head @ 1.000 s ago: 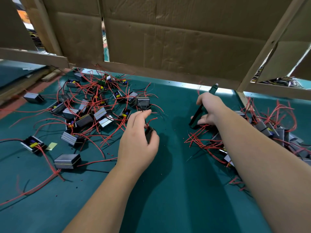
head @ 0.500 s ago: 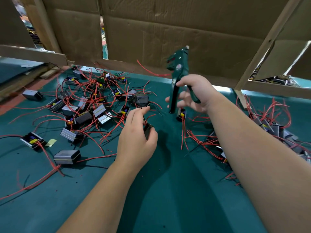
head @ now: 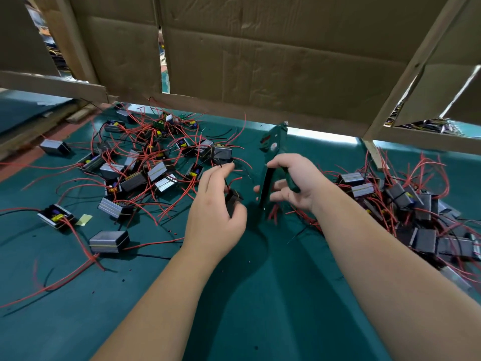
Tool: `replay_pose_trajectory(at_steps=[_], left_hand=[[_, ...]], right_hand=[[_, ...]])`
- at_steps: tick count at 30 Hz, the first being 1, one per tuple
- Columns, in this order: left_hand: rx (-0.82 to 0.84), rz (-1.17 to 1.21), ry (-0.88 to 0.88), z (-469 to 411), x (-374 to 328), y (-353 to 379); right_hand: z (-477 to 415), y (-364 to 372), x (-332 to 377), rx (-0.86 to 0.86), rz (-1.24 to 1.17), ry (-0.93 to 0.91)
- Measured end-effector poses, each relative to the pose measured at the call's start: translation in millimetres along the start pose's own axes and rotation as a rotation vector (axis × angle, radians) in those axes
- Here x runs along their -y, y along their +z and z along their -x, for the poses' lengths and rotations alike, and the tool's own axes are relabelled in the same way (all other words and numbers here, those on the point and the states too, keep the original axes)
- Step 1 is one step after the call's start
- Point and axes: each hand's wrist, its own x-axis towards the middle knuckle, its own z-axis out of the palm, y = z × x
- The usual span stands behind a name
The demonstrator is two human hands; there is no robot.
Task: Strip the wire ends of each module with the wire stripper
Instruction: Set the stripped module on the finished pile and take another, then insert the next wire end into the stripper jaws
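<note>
A big brown cardboard wall (head: 260,61) stands at the back and fills the top of your view. Below it lies the green tabletop (head: 260,295).

On your left, a big heap of modules (head: 145,173) is spread out with red wires tangled all over them. On your right sits another heap of modules (head: 416,217). It is darker and blurry, and the edge of the view cuts it off, so you cannot see how far it goes.

Your right hand (head: 296,183) holds the wire stripper (head: 273,144), with fingers curled round its handles. The tool stands up with its green head on top. Its low end is dark against the tabletop and hard to make out.

Your left hand (head: 216,217) is just beside it and holds one small dark module (head: 233,201). Your palm and thumb hide most of it. A thin black wire (head: 223,175) runs up from it to your fingertips, but you cannot tell if its end is bare.

A little yellow scrap (head: 83,219) lies far left, near one open module.
</note>
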Motion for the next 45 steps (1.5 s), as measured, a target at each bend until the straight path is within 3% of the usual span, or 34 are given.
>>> replay_pose_trajectory(at_steps=[3, 5, 7, 9, 12, 16, 23, 27, 31, 34, 39, 45], left_hand=[[-0.009, -0.018, 0.022, 0, -1, -1], [-0.013, -0.045, 0.071, 0, -1, -1], [-0.03, -0.072, 0.099, -1, -2, 1], [-0.034, -0.046, 0.075, -2, -3, 3], [-0.012, 0.203, -0.055, 0, -12, 3], [0.15, 0.821, -0.248, 4, -25, 3], [0.331, 1.197, -0.355, 0, -25, -7], [0.543, 1.194, -0.312, 2, -30, -5], [0.583, 1.176, -0.315, 0, -30, -9], [0.52, 1.14, -0.306, 2, -28, -8], [0.27, 0.961, -0.191, 2, -29, -2], [0.167, 0.685, -0.113, 3, -31, -7]], right_hand=[[1, -5, -5, -0.328, 0.134, -0.074], [13, -10, -4, -0.374, 0.146, -0.159], [36, -11, -4, -0.22, 0.034, -0.221], [62, -11, -9, 0.062, -0.181, -0.205], [94, -15, -28, 0.38, -0.347, -0.061], [109, -17, -50, 0.524, -0.519, 0.052], [101, -19, -57, 0.599, -0.851, -0.08], [100, -23, -55, 0.662, -0.852, -0.072], [101, -22, -56, 0.748, -0.806, -0.046], [100, -24, -57, 0.738, -0.802, -0.066], [98, -25, -56, 0.677, -0.818, -0.082], [95, -21, -63, 0.729, -0.815, -0.06]])
